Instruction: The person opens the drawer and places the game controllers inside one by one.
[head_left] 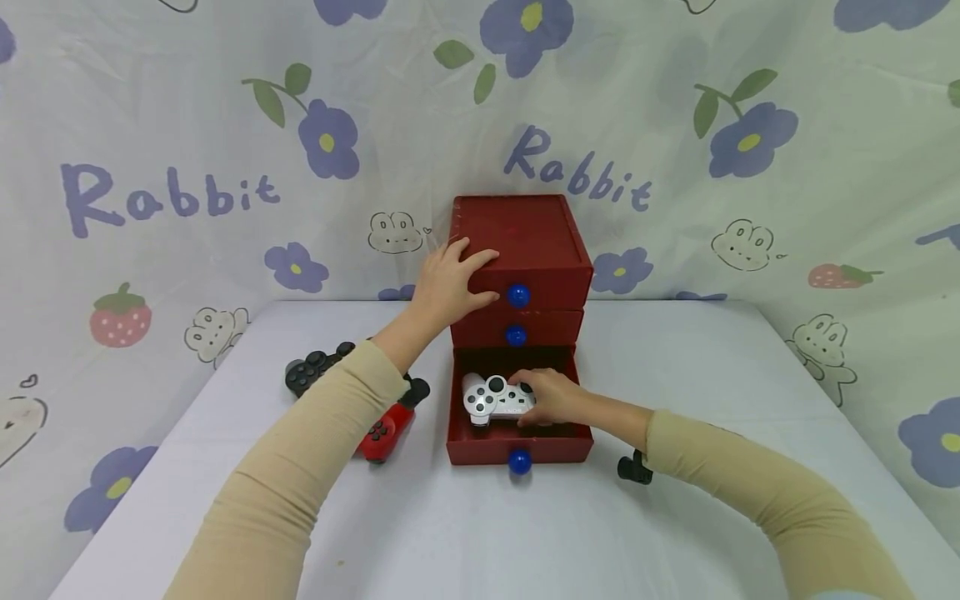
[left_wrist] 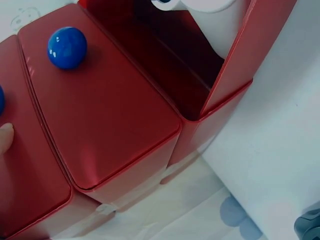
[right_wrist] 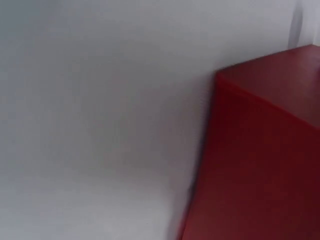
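Observation:
A red three-drawer box (head_left: 525, 233) with blue knobs stands at mid-table, its bottom drawer (head_left: 480, 452) pulled out. My left hand (head_left: 448, 283) rests at the box's upper left edge, fingers spread over the top and thumb against the top drawer's front. One fingertip (left_wrist: 5, 137) shows on that front in the left wrist view. Inside the bottom drawer lies a white game controller (head_left: 483, 402). My right hand (head_left: 553, 397) grips its right end, covering that part. In the right wrist view only the box's red side (right_wrist: 255, 165) appears, with the right hand out of sight.
Left of the box, a black game controller (head_left: 311, 371) and a red one (head_left: 384, 432) lie partly hidden behind the left forearm. A small black object (head_left: 634, 468) pokes out beneath the right sleeve. A printed cloth (head_left: 405, 125) hangs behind the white table.

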